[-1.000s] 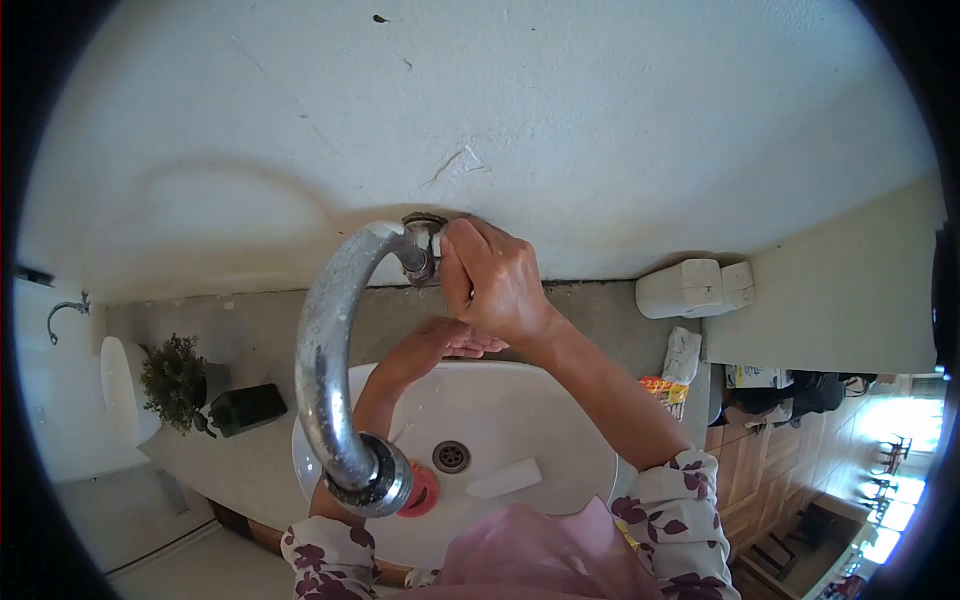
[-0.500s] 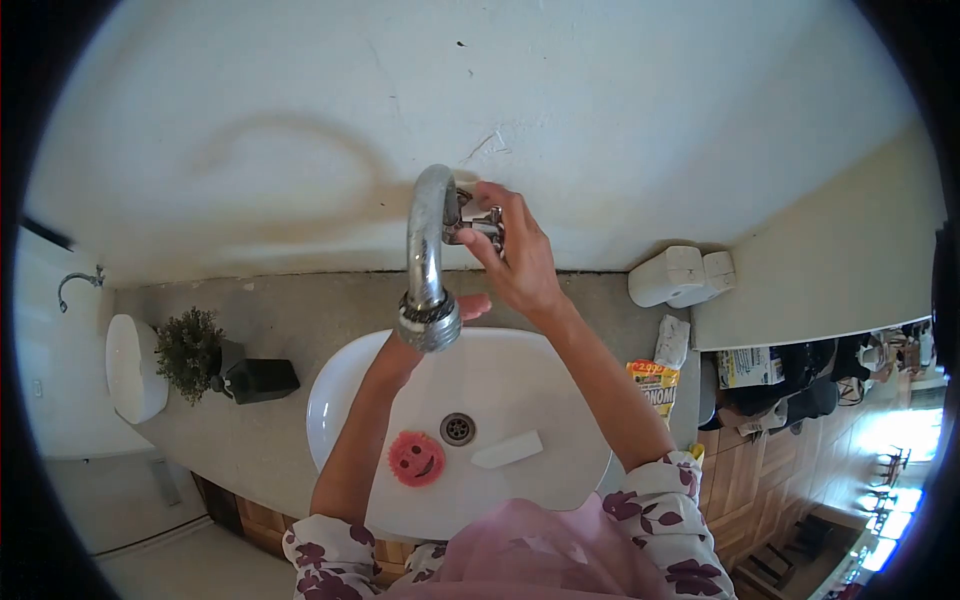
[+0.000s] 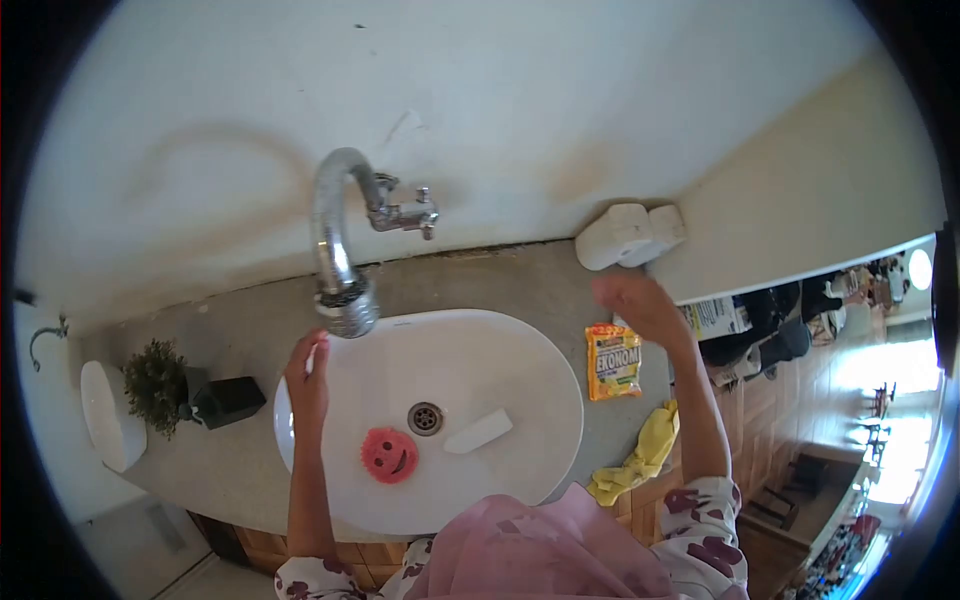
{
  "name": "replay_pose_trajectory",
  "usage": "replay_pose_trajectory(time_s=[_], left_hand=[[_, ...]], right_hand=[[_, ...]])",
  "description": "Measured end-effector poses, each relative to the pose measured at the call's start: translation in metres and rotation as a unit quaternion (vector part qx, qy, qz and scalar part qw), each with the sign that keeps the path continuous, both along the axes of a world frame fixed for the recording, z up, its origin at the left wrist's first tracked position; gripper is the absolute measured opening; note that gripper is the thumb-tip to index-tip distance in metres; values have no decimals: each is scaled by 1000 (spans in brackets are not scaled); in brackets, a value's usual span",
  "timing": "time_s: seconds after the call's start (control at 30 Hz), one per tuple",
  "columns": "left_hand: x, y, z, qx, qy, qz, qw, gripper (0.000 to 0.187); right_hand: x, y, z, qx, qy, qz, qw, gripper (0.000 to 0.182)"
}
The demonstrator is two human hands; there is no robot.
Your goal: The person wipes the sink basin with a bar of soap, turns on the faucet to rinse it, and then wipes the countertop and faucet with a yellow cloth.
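My left hand (image 3: pixel 308 378) is at the left rim of the white oval sink (image 3: pixel 548 400), just below the mouth of the chrome tap (image 3: pixel 328 225). Its fingers are loosely bent, with nothing visible in them. Over the counter right of the sink, my right hand (image 3: pixel 642 305) is smeared by motion and its fingers are largely hidden. Behind it, a white packet is almost fully covered. Just below lies a yellow-orange "Ekonom" packet (image 3: pixel 613 362). Inside the sink, a pink smiley-face sponge (image 3: pixel 389 455) and a white tapered block (image 3: pixel 478 431) lie beside the drain (image 3: pixel 425 419).
A yellow cloth (image 3: pixel 640 455) hangs over the counter's right edge. White rolls (image 3: pixel 628 237) stand against the wall. On the left are a potted plant (image 3: pixel 157 385), a dark green container (image 3: pixel 228 400) and a white basin (image 3: pixel 108 415). Several items crowd the right side.
My right hand has left the tap handle and moved right, over the counter. My left hand has drawn back from beneath the spout to the sink's left rim. The view has shifted right.
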State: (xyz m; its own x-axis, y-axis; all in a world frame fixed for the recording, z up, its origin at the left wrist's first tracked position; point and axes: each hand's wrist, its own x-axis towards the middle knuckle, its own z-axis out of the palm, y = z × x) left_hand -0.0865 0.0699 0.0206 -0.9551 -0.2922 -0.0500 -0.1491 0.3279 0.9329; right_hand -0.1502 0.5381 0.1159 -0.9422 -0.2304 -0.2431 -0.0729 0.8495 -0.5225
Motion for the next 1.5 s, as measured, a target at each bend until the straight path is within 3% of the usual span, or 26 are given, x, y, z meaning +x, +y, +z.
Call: replay_pose_trajectory(time_s=[0.07, 0.1, 0.13, 0.2, 0.27, 0.3, 0.37, 0.4, 0.43, 0.53, 0.6, 0.7, 0.8, 0.9, 0.97, 1.03, 1.1, 1.17, 1.23, 1.33, 1.4, 1.5], left_hand=[[9, -11, -10, -56, 45, -4, 997, 26], [13, -15, -9, -118, 52, -8, 992, 25], [15, -17, -7, -181, 61, -11, 982, 25], [18, -15, 5, -231, 64, -18, 971, 25], [21, -21, 2, -337, 51, -18, 940, 30], [19, -22, 0, -338, 50, -20, 940, 30], [15, -21, -3, -431, 41, -13, 901, 37], [13, -26, -13, -444, 38, -28, 895, 44], [13, -27, -18, -445, 35, -38, 894, 44], [12, -23, -24, -423, 24, -59, 904, 46], [14, -20, -23, -487, 30, -50, 871, 47], [13, -11, -18, -500, 32, -36, 864, 46], [10, -19, -25, -498, -3, -36, 866, 47], [12, -26, -28, -482, -7, -34, 875, 46], [13, -22, -27, -482, -10, -19, 876, 44], [12, -26, -33, -483, -14, -2, 875, 42], [16, -36, -48, -559, 47, -3, 828, 43], [15, -28, -39, -537, 30, 9, 843, 42], [10, -15, -24, -420, -6, 1, 908, 42], [10, -16, -22, -464, -9, -3, 886, 43], [7, -16, -18, -487, 3, -27, 873, 34], [7, -13, -19, -495, -6, -14, 868, 35]], right_hand=[[56, 47, -43, 118, -89, 29, 989, 28], [95, 70, -69, 138, -57, 97, 984, 28], [127, 75, -82, 243, -216, 34, 945, 34], [200, 81, -87, 209, -288, -77, 931, 41], [256, 64, -88, 233, -167, -252, 924, 49], [279, 59, -99, 233, -169, -253, 924, 49], [318, 51, -139, 307, -5, -343, 888, 56], [330, 48, -163, 246, 92, -365, 893, 46], [340, 53, -168, 248, 84, -370, 891, 46], [347, 86, -173, 80, 147, -440, 882, 23], [332, 78, -132, 21, 168, -473, 865, 23], [295, 66, -69, -85, 211, -495, 839, 27], [219, 49, -31, -253, 254, -368, 858, 35], [125, 22, -32, -367, 201, -244, 875, 51], [58, 2, -43, -349, 78, -132, 925, 57], [-4, -28, -68, -345, 30, -11, 938, 56], [-52, -69, -93, -382, -38, 60, 922, 53], [-89, -118, -102, -339, 30, 238, 910, 52], [-112, -176, -126, -324, 3, 346, 880, 50], [-124, -262, -175, -344, -41, 429, 834, 49], [-124, -301, -216, -295, 105, 565, 763, 42], [-114, -300, -253, -250, 158, 557, 776, 36]])
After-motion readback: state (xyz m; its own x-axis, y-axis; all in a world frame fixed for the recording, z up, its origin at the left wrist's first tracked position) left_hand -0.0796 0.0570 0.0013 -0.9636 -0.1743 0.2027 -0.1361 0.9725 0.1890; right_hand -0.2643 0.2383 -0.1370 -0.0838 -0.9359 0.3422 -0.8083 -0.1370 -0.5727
